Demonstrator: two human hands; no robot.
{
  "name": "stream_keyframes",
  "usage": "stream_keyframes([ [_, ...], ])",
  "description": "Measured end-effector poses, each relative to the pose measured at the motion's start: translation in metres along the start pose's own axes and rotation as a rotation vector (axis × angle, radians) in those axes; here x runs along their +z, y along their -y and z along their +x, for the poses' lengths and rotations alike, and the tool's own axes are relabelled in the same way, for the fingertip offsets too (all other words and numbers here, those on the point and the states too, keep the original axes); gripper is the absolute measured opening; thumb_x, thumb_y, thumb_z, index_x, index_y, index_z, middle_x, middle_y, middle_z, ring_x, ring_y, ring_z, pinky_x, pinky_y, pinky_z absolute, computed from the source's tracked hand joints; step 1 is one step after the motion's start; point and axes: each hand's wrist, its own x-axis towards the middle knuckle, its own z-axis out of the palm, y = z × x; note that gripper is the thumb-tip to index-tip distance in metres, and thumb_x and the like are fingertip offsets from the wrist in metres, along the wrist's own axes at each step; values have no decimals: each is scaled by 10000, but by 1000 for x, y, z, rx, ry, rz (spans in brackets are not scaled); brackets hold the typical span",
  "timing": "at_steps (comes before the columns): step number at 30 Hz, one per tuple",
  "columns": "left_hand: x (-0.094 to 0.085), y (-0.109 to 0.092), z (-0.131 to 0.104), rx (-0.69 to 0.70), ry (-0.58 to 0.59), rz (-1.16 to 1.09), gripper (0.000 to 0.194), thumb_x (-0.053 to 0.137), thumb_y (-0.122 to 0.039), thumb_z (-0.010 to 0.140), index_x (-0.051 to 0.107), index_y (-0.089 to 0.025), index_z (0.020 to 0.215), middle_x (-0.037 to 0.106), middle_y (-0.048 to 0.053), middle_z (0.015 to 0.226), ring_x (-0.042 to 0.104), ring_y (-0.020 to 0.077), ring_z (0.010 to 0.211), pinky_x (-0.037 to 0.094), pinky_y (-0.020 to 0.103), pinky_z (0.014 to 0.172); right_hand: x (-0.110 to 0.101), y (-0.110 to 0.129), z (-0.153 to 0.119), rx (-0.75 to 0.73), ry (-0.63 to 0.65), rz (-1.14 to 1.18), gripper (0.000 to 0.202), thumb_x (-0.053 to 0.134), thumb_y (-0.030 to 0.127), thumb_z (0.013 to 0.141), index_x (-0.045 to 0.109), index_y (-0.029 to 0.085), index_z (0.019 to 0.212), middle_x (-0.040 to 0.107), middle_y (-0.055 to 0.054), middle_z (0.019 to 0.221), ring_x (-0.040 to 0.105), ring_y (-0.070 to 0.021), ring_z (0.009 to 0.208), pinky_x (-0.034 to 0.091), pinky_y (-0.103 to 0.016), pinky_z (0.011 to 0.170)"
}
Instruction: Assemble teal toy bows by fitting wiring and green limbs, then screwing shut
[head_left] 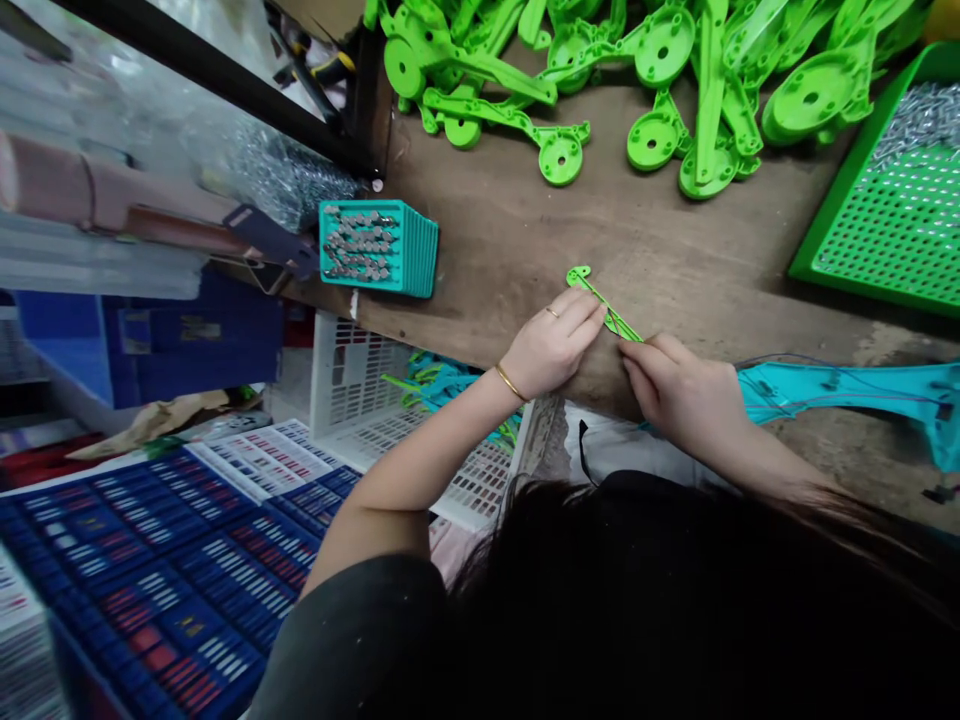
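A narrow bright green plastic strip [582, 277] with a rounded hooked end lies at a slant over the wooden bench. My left hand [551, 342] has its fingers closed on the middle of the strip, pressing it against the bench. At the strip's lower end, my right hand [686, 385] is pinched, thumb and fingertips together. A thin dark line, perhaps a wire, runs along the strip between the hands; my fingers hide part of it. Right of my right hand, a turquoise plastic part [847, 390] with thin wires along it rests on the bench.
Bright green plastic arms with round ends [562, 155] are heaped at the back of the wooden bench [495, 240]. A teal basket [420, 250] of metal pieces stands left. At right is a green perforated tray [885, 220] of small metal parts. A white crate [360, 380] sits below the bench edge.
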Motion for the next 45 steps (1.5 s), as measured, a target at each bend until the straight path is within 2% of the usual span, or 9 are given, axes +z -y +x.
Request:
stream_keyframes([
  [5, 1, 3, -7, -38, -38, -59, 369, 356, -127, 978, 594, -106, 1259, 655, 170, 1239, 572, 232, 1250, 511, 449, 1053, -21, -1, -10, 7, -29, -105, 349, 434, 233, 959, 600, 219, 1265, 644, -74, 1192, 612, -116, 657, 223, -295, 482],
  [9, -5, 5, -1, -126, -93, -137, 321, 367, -171, 998, 641, -169, 1164, 685, 126, 1188, 627, 192, 1154, 530, 414, 1004, -29, -11, -15, 32, -41, -226, 296, 434, 208, 948, 651, 194, 1150, 676, -78, 1034, 577, -123, 599, 177, -310, 488],
  [15, -1, -23, 5, -216, -161, -49, 276, 426, -274, 1006, 665, -195, 1119, 668, 106, 1217, 588, 232, 1229, 470, 491, 1069, -29, -16, -11, 78, -57, -233, 330, 420, 357, 972, 682, 194, 1089, 675, -89, 972, 524, -129, 573, 136, -309, 517],
  [19, 12, -36, 7, -211, -246, -123, 258, 444, -270, 1010, 682, -187, 1069, 684, 94, 1193, 581, 222, 1261, 467, 489, 1093, -35, -17, -8, 64, 33, -189, 315, 451, 371, 950, 705, 207, 1034, 671, -75, 998, 534, -146, 605, 159, -305, 524],
  [25, 15, -34, 6, -266, -246, -259, 223, 501, -280, 998, 708, -200, 1023, 702, 86, 1172, 611, 201, 1240, 505, 446, 1083, -40, -29, -4, -100, 144, -112, 282, 468, 340, 948, 706, 222, 1042, 676, -54, 1009, 563, -158, 692, 249, -294, 558],
  [30, 15, -33, 4, -227, -223, -316, 218, 503, -246, 990, 720, -221, 997, 676, 77, 1222, 552, 218, 1319, 469, 494, 1122, -37, -35, 0, -385, -23, -169, 302, 426, 340, 989, 700, 260, 1088, 662, -24, 901, 494, -121, 641, 208, -284, 517],
  [34, 23, -31, 3, -191, -290, -345, 245, 470, -230, 999, 715, -217, 1006, 672, 75, 1202, 560, 222, 1307, 472, 509, 1116, -35, -35, 8, -455, -77, -108, 375, 337, 372, 1021, 681, 317, 1161, 659, -14, 870, 502, -103, 652, 237, -264, 516],
  [40, 29, -30, 4, -152, -390, -409, 207, 507, -222, 983, 713, -200, 980, 669, 77, 1161, 577, 230, 1276, 478, 492, 1105, -32, -42, 18, -432, 65, 129, 297, 441, 381, 960, 686, 217, 1002, 669, -54, 902, 595, -137, 722, 380, -250, 574],
  [45, 28, -34, 9, -187, -423, -416, 133, 539, -175, 957, 671, -188, 940, 675, 70, 1114, 609, 210, 1218, 502, 443, 1075, -37, -45, 20, -142, 165, 250, 192, 530, 340, 838, 644, 187, 856, 650, -47, 734, 559, -146, 624, 403, -274, 607],
])
